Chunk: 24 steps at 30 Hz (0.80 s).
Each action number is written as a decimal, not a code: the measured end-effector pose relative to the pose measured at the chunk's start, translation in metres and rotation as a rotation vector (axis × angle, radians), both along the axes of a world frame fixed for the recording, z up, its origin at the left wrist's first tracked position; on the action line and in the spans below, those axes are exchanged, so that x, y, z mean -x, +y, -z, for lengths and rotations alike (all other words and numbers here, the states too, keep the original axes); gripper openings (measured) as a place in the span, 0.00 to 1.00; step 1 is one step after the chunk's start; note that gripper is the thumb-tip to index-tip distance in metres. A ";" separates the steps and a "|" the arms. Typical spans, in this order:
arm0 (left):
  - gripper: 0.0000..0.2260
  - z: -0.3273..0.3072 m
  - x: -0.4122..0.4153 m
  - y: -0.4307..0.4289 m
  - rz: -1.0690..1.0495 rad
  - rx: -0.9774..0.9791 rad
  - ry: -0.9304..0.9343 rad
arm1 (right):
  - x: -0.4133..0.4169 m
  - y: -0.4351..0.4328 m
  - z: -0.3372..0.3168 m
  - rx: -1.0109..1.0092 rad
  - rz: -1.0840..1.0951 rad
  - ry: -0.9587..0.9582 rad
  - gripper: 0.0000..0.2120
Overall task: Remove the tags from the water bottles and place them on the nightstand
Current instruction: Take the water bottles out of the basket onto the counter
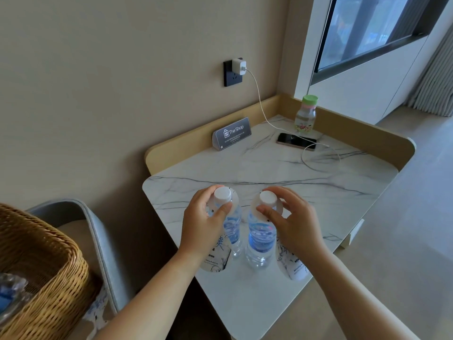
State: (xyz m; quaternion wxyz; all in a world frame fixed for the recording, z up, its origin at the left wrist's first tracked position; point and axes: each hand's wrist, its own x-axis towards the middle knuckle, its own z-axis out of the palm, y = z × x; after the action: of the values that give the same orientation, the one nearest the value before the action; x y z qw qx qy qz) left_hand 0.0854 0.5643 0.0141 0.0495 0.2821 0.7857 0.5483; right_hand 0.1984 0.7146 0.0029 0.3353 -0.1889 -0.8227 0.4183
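At the six o'clock edge of the marble counter [269, 168] stand the left bottle [231, 229] and the right bottle [261, 239], side by side. Our left hand [203, 224] and right hand [296, 224] curl their fingers [224, 209] round the bottle tops, pinching the tag collars. We should lift each collar straight up and off. The left tag [215, 261] hangs at seven o'clock, the right tag [294, 266] at four.

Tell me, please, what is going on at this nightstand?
A person is working on two water bottles that stand upright on the marble nightstand. The left hand grips the left tag at the neck of the left bottle, and the right hand pinches the right tag on the right bottle. Neither tag is off yet. A charging phone lies further back.
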 end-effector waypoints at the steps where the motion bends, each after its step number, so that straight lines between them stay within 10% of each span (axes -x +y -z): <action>1: 0.13 0.000 0.001 0.002 -0.021 -0.009 -0.003 | 0.002 0.002 -0.001 -0.004 0.006 0.007 0.13; 24: 0.29 -0.016 0.016 -0.002 0.033 0.129 0.047 | 0.004 0.011 -0.040 -0.089 0.068 -0.086 0.27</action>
State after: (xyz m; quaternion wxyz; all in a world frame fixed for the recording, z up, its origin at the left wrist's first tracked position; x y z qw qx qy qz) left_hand 0.0694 0.5622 0.0300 0.0582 0.3038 0.8157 0.4888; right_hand 0.1948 0.7254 0.0425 0.3218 -0.2197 -0.8471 0.3613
